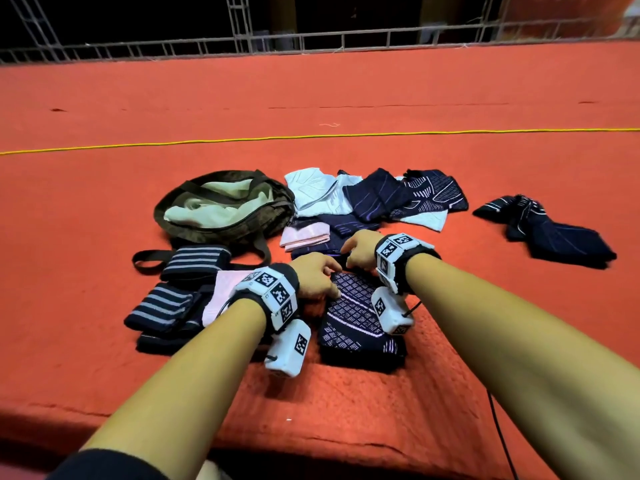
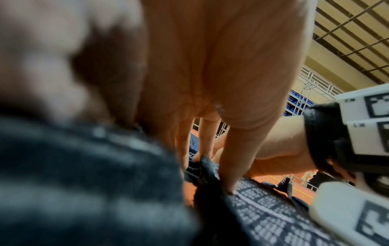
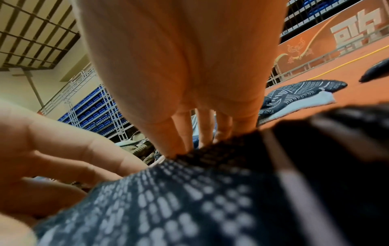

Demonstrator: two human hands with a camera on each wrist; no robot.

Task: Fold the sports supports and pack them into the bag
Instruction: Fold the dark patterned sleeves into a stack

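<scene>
Here, both hands work the far end of a dark patterned support (image 1: 356, 317) lying on the red carpeted floor (image 1: 415, 81). The left hand (image 1: 317, 277) has its fingers curled onto the fabric's far left edge, pinching it; the right hand (image 1: 360, 247), just beside it, has fingers (image 3: 179, 133) bent down onto the same edge and appears to grip it too. Beyond the left hand sits the open olive bag (image 1: 221, 206), its pale lining showing. Left of that hand lie folded striped supports (image 1: 194, 261) and a pink piece (image 1: 225, 289). Beyond the right hand is a heap of white and navy supports (image 1: 374, 199), and well off to its right, one more dark support (image 1: 543, 226) lies alone.
</scene>
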